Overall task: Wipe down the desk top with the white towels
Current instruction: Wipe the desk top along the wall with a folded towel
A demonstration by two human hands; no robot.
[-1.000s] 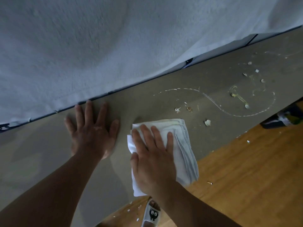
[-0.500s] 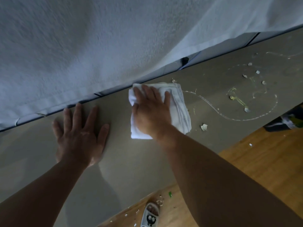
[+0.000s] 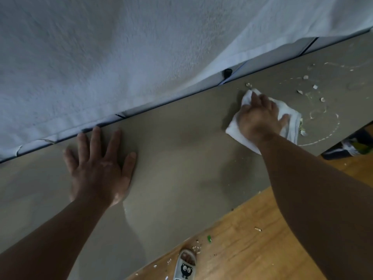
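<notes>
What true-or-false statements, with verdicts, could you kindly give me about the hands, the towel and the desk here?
1. The right hand presses a white towel onto the desk top. True.
2. The left hand holds a second towel. False: it rests flat on the bare desk top.
3. Crumbs lie on the desk top beyond the white towel. True.
4. Scraps lie on the desk top only. False: bits also lie on the wooden floor near a slipper.
</notes>
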